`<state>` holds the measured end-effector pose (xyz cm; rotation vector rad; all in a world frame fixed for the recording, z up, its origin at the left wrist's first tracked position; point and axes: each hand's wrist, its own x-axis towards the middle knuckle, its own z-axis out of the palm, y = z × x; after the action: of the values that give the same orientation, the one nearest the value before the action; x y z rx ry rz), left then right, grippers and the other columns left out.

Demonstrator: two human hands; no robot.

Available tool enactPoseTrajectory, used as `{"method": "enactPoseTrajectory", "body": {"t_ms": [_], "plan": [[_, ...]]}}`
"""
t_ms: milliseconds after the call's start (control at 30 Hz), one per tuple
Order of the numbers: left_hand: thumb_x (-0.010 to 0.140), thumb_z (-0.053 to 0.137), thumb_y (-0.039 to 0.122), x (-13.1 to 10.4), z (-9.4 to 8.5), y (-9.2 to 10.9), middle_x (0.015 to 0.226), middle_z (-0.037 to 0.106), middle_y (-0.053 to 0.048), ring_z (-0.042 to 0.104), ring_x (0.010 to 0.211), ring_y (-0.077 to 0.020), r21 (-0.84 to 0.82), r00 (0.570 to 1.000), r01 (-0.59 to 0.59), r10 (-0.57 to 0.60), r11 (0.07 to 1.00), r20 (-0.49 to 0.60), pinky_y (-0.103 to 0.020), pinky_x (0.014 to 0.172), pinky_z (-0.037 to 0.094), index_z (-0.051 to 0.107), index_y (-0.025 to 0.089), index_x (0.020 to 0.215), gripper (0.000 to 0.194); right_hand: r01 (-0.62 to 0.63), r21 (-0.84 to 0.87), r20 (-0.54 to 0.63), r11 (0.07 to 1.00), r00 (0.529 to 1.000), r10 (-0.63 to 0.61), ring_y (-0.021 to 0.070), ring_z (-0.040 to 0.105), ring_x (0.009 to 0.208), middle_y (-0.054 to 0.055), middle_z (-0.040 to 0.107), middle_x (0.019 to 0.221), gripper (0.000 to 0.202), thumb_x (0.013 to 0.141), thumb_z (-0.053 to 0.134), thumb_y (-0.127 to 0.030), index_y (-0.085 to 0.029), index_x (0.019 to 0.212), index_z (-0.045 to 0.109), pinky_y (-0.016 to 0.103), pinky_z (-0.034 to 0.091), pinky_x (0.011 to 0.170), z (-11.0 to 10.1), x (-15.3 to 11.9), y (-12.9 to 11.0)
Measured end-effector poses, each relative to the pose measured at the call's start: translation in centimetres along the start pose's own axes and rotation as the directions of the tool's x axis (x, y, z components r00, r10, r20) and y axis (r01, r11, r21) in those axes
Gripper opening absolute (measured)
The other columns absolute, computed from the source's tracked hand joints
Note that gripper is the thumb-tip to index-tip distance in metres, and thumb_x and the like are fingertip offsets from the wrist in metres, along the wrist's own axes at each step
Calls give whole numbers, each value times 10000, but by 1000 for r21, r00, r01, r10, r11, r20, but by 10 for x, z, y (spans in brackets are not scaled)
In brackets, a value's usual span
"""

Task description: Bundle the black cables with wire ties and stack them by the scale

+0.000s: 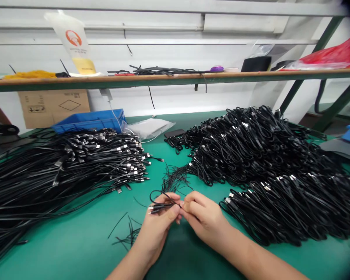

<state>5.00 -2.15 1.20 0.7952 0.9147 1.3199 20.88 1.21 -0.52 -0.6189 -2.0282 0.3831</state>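
A folded black USB cable lies across the fingers of my left hand, which is closed around it. Its plug ends point left, and a loop of the cord rises above the fingers. My right hand meets the left at the cable, thumb and fingertips pinched together at the bundle. Whatever those fingertips hold is too small and hidden to make out. Thin black ties are scattered just beyond my hands, and more loose thin ties lie to the left of my left wrist.
Uncoiled USB cables are heaped at left, plugs facing inward. Bundled cables form a large pile at right, with a nearer row before it. A blue tray and clear plastic bag stand behind. A shelf spans the back.
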Motion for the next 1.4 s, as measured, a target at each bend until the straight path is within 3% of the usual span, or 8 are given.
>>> {"method": "enactPoseTrajectory", "body": {"t_ms": [333, 533, 600, 667, 767, 867, 1133, 1400], "plan": [[679, 867, 391, 4, -4, -5, 532, 553, 33, 465, 511, -75, 43, 995, 14, -9, 999, -103, -191, 520, 370, 660, 133, 780, 347, 14, -102, 245, 995, 970, 12, 212, 605, 880, 111, 627, 952, 213, 1022, 424, -197, -184, 1044, 635, 322, 543, 804, -5, 2, -2], [768, 788, 366, 13, -19, -8, 916, 652, -22, 599, 719, -134, 218, 968, -104, 149, 970, -200, -255, 674, 489, 529, 225, 1236, 552, -19, -148, 234, 989, 971, 54, 191, 585, 794, 89, 623, 870, 270, 1030, 387, -190, -194, 940, 642, 305, 526, 738, -8, 3, 4], [779, 774, 334, 18, -32, -2, 1203, 616, -82, 624, 977, -203, 478, 906, -268, 388, 837, -171, -343, 856, 504, 473, 272, 1339, 639, -39, -158, 248, 987, 966, 78, 191, 587, 793, 87, 621, 879, 265, 1033, 393, -212, -195, 942, 642, 309, 521, 745, -10, 3, 9], [802, 752, 298, 23, -44, 6, 1337, 582, -87, 552, 1189, -266, 740, 850, -410, 517, 533, 99, -426, 1015, 432, 511, 316, 1357, 606, -51, -157, 275, 986, 957, 93, 190, 592, 803, 86, 618, 897, 263, 1034, 398, -224, -197, 939, 641, 310, 515, 755, -12, 2, 13], [876, 674, 261, 26, -56, 17, 1284, 656, -60, 504, 1272, -291, 808, 780, -575, 384, 130, 493, -467, 1096, 353, 640, 335, 1248, 381, -63, -152, 308, 986, 945, 108, 183, 595, 794, 80, 613, 902, 274, 1037, 398, -231, -200, 911, 640, 300, 506, 751, -13, 1, 15], [910, 629, 258, 25, -57, 22, 1178, 707, -75, 590, 1149, -278, 777, 746, -629, 296, 19, 597, -431, 1014, 434, 675, 300, 1183, 280, -93, -114, 302, 989, 945, 123, 176, 594, 785, 64, 612, 888, 250, 1027, 429, -227, -209, 885, 634, 288, 497, 742, -12, 0, 15], [945, 549, 215, 20, -53, 22, 1062, 728, -80, 639, 954, -242, 766, 748, -641, 188, -47, 637, -345, 843, 500, 677, 267, 1162, 257, -213, 5, 254, 977, 945, 205, 170, 575, 739, 31, 613, 800, 211, 975, 533, -207, -208, 779, 611, 278, 469, 685, -10, 3, 15], [936, 543, 222, 20, -47, 16, 865, 702, -60, 640, 797, -205, 806, 811, -576, 227, 141, 539, -287, 717, 488, 710, 247, 1008, 184, -245, 33, 258, 969, 939, 229, 181, 601, 776, 41, 644, 850, 109, 954, 583, -236, -200, 920, 680, 290, 482, 705, -11, 4, 18]]}}
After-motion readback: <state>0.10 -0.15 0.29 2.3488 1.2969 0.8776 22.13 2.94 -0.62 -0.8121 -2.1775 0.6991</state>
